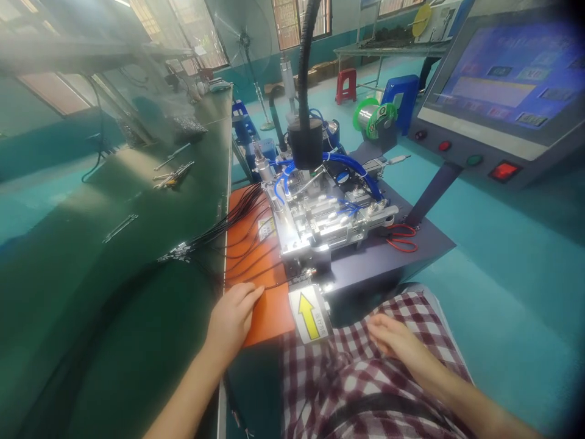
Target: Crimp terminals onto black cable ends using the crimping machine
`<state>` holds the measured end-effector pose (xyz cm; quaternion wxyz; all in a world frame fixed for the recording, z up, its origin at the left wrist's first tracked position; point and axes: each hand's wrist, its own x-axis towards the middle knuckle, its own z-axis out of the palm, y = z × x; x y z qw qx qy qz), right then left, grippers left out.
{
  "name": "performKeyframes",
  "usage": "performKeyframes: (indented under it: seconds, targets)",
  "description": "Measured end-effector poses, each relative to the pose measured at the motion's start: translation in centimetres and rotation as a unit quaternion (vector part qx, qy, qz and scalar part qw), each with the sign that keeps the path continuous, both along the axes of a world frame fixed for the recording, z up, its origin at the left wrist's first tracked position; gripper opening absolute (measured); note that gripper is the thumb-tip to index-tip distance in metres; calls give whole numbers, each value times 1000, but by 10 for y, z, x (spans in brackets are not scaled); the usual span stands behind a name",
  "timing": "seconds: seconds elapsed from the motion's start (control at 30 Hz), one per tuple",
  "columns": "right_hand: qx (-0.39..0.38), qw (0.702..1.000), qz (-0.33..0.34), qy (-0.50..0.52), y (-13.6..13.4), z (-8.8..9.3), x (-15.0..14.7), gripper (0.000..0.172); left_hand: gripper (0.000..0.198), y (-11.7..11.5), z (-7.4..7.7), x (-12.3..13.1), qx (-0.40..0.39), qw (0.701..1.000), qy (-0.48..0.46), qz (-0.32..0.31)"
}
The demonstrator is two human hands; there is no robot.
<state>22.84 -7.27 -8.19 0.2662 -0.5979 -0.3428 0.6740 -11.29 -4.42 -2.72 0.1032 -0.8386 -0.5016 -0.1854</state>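
Note:
My left hand (232,316) lies flat on the near edge of an orange mat (267,305), fingers stretched toward thin black wires (247,244) that cross the mat. It holds nothing. My right hand (392,339) rests on my checked lap (347,378), fingers loosely extended and empty. Just beyond both hands stands a metal fixture machine (320,213) with blue air hoses and a black hose rising above it. A white plate with a yellow arrow (311,314) sits at the machine's near end, between my hands.
Red-handled scissors (402,238) lie on the dark table right of the machine. A control console with a blue screen (503,85) and red buttons stands at the right. A long green bench (137,256) with small metal tools runs along the left. A solder spool (377,116) sits behind.

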Motion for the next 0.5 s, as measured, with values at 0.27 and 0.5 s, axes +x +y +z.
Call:
performKeyframes:
  seconds: [0.27, 0.5]
  targets:
    - [-16, 1000, -6, -3, -1, 14, -5, 33, 41, -5, -3, 2, 4, 1000, 6, 17]
    - [-11, 1000, -6, -2, 0, 11, -4, 30, 41, -4, -2, 2, 8, 1000, 10, 13]
